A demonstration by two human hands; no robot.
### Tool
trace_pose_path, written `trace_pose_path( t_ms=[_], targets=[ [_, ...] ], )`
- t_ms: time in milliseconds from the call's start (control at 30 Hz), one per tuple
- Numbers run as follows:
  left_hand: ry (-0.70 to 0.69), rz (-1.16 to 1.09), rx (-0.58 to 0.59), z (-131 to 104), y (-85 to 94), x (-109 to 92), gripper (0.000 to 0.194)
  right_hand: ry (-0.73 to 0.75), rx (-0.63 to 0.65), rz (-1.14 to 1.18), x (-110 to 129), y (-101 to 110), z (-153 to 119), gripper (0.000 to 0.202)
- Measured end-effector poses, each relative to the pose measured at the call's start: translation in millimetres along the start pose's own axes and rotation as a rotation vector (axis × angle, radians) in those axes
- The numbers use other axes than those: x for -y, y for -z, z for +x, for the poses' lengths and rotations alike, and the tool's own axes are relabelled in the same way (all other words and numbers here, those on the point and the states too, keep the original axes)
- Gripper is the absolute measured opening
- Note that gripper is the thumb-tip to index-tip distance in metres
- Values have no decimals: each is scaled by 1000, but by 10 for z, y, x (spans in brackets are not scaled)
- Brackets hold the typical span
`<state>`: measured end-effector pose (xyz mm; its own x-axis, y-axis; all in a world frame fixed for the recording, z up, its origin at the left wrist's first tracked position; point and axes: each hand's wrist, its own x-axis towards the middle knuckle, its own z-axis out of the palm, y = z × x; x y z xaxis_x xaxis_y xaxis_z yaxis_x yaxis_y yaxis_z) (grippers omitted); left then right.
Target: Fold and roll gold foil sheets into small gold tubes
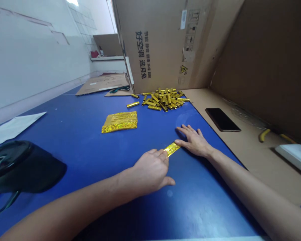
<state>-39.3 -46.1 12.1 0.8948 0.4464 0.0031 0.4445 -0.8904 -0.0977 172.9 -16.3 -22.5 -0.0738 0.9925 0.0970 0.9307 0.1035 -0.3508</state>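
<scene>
A narrow strip of shiny gold foil (pixel 172 149) lies slantwise on the blue table (pixel 95 150). Over its near left end is my left hand (pixel 152 172), fingers curled together on the foil and thumb sticking out to the side; what its fingertips do is hidden underneath. The thumb of my right hand (pixel 194 142) rests on the far right end of the strip, while its other fingers spread flat on the table. Beyond my left hand lies a flat stack of gold foil sheets (pixel 119 122). Farther back is a heap of small gold rectangular tubes (pixel 164 99).
Cardboard walls (pixel 165 43) stand behind and to the right. A dark phone (pixel 222 119) lies on the cardboard at right, near a white device (pixel 296 155). A black bag-like object (pixel 27 167) and white paper (pixel 15 127) are at left. Cardboard sheets (pixel 104 82) lie at the back left.
</scene>
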Motion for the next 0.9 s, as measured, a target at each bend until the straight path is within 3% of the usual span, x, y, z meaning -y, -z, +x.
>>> trace_pose_path(
  t_ms=[133,233,467,700,900],
  targets=[
    [10,31,-7,-8,-2,78,37,163,-24,250,56,108,-50,26],
    [36,44,-1,-2,1,152,29,276,71,333,138,153,-91,14],
    [54,1,-3,41,4,249,14,315,193,173,193,98,-128,13],
    [101,-122,-50,52,-61,292,12,339,100,178,260,104,-142,13],
    [229,-253,-129,53,-121,334,13,329,77,167,273,107,-140,15]
  ],
)
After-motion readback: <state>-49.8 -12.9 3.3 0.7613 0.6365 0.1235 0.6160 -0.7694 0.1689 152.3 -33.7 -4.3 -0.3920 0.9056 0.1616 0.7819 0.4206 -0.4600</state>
